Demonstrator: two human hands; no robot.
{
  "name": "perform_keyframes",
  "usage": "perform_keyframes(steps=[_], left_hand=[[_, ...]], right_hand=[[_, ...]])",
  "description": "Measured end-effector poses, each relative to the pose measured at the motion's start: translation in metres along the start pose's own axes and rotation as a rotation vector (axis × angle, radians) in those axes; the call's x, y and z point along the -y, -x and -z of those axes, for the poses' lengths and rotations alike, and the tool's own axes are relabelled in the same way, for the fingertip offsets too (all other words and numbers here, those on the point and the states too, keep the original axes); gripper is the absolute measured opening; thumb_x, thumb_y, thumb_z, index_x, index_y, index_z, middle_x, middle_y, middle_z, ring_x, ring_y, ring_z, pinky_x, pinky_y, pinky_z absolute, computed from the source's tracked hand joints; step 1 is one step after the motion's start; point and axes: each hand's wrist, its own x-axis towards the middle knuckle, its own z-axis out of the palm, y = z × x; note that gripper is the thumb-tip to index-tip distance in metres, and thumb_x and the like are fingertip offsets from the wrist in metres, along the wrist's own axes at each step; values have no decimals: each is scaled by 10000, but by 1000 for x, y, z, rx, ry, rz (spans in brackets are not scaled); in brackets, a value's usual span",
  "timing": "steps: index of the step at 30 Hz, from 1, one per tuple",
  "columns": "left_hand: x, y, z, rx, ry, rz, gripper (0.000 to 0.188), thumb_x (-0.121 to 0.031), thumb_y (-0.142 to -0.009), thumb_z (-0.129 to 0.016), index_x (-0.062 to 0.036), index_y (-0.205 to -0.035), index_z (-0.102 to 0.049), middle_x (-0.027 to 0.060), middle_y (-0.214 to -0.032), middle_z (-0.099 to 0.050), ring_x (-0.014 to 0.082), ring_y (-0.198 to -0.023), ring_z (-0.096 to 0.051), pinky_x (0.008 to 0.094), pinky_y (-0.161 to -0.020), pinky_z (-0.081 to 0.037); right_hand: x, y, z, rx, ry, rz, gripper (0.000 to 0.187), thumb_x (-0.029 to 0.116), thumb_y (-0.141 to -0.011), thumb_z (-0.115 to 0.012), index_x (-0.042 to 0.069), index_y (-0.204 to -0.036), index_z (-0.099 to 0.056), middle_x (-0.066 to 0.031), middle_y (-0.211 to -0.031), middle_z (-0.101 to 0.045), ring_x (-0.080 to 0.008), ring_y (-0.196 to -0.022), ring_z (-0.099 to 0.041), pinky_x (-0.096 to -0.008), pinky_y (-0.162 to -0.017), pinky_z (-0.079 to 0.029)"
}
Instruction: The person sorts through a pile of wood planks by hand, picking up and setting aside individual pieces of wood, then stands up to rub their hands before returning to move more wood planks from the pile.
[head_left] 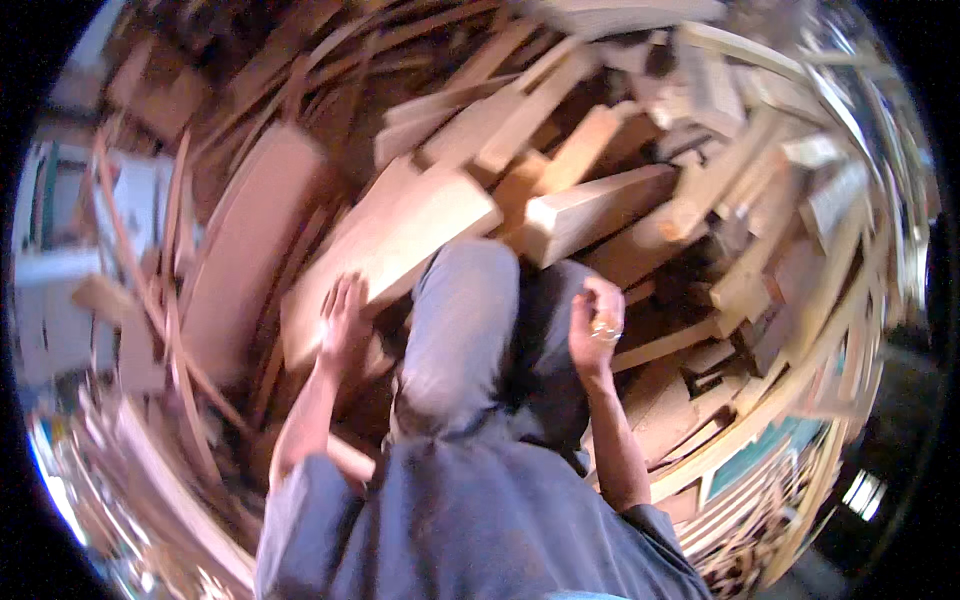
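Centre-left, the left hand [342, 318] rests flat, ungripping, on a board [402, 238], perhaps for balance; right hand [597, 328] half-curled, hold unclear.

No writing, label, brand, number or sign can be read: the wide board [400, 235], the shorter wood block [600, 210] and the dark shirt [480, 520] show no legible marks, and the pale shapes [60, 310] at the left edge, like the bright patch [863, 495] at the lower right, are too blurred to tell.
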Motion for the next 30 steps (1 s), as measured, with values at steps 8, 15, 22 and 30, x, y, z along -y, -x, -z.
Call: perform_keyframes(steps=[8,15,22,30], left_hand=[[28,-75,94,250,122,432,470,-139,-731,-750,-37,-1188,-709,204,-1082,-748,384,-1009,-721,459,-911,-557],[-15,-115,168,179,610,659,502,62,-665,-700,89,-1166,-687,114,-1010,-732,224,-868,-693,319,-764,-569],[-88,-255,211,-78,531,348,432,21,-761,-669,79,-1186,-618,146,-999,-724,248,-872,-707,345,-777,-581],[-405,-420,213,-29,843,-412,331,-133,-796,-665,9,-1095,-649,153,-1085,-700,247,-974,-687,389,-804,-581]], right_hand=[[6,-1,-7,-89,-76,-61,295,74,-861,-694,30,-1149,-650,-192,-1128,-674,-412,-1083,-613,-482,-963,-491],[3,-7,6,-168,-147,-72,318,91,-835,-697,50,-1144,-637,-167,-1118,-683,-404,-1049,-627,-497,-908,-509],[1,0,5,-176,-176,-76,324,65,-818,-696,47,-1134,-628,-160,-1104,-685,-386,-1059,-629,-490,-930,-504],[8,10,-1,3,-1,51,292,56,-867,-658,48,-1154,-608,-170,-1062,-669,-358,-1002,-643,-463,-894,-520]])
